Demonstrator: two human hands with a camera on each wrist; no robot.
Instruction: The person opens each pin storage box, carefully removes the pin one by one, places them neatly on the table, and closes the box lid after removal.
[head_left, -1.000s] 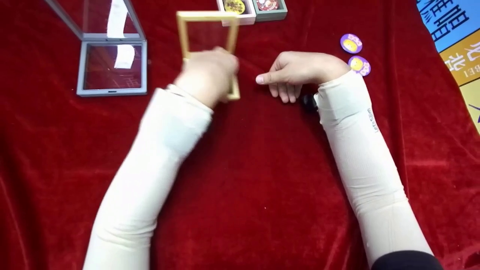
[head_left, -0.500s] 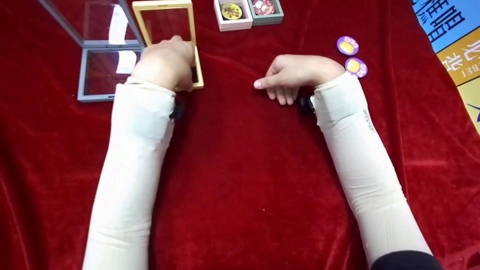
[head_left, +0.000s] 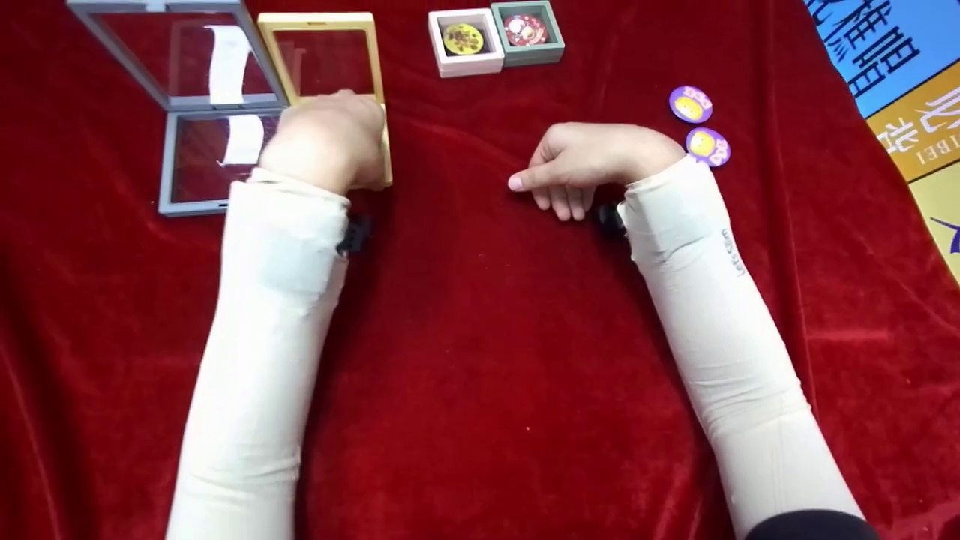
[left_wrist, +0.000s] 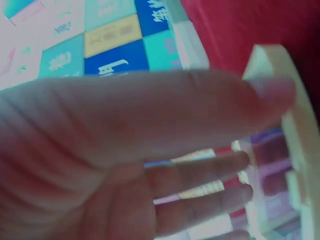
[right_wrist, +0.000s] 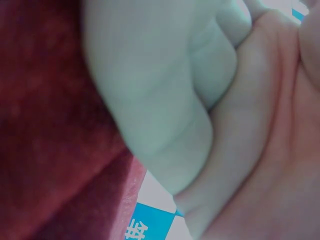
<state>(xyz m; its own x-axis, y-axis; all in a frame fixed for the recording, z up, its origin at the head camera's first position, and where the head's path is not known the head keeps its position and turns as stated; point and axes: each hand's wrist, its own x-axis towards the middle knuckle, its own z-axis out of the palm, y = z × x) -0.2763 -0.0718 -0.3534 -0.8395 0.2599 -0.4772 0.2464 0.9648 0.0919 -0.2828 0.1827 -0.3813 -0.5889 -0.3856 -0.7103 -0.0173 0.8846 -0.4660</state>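
My left hand [head_left: 330, 139] holds the lower half of a yellow display frame [head_left: 381, 56], whose lid with its clear pane stands raised behind the hand. In the left wrist view, the thumb lies along one edge of the yellow frame [left_wrist: 300, 150], while the fingertips reach its other side. Directly left is a larger grey display frame [head_left: 169, 161], also unfolded with its lid up; my wrist covers part of it. My right hand [head_left: 592, 157] rests on the red cloth with loosely bent fingers and nothing in it. Its palm looks bare in the right wrist view.
Two small boxes stand side by side at the back, one white [head_left: 446, 67] and one green [head_left: 536, 56], each holding a round badge. Two purple round badges [head_left: 690, 105] lie beyond my right wrist. A colourful printed board [head_left: 900, 82] borders the red cloth [head_left: 480, 375] at right.
My left hand has carried the yellow display frame leftward and set it beside the grey one. It has shifted slightly closer to it since. The right hand has stayed in place.
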